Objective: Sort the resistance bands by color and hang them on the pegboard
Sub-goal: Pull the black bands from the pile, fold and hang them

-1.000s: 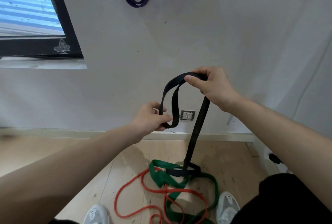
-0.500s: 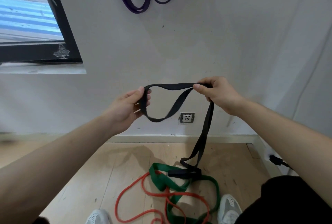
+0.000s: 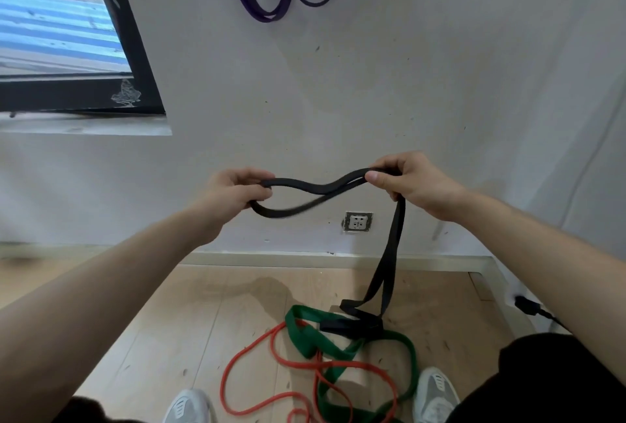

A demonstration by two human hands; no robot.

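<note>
Black band (image 3: 315, 190): left hand (image 3: 233, 194), right hand (image 3: 411, 183) both pinch-grasping it, probably gathering loops for hanging; tail trails onto green band (image 3: 338, 351).

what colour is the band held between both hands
Black: the band stretched between the left hand and right hand, seen in the head view.

No readable text shows anywhere; the window sticker (image 3: 126, 94) seems only a drawing.
</note>
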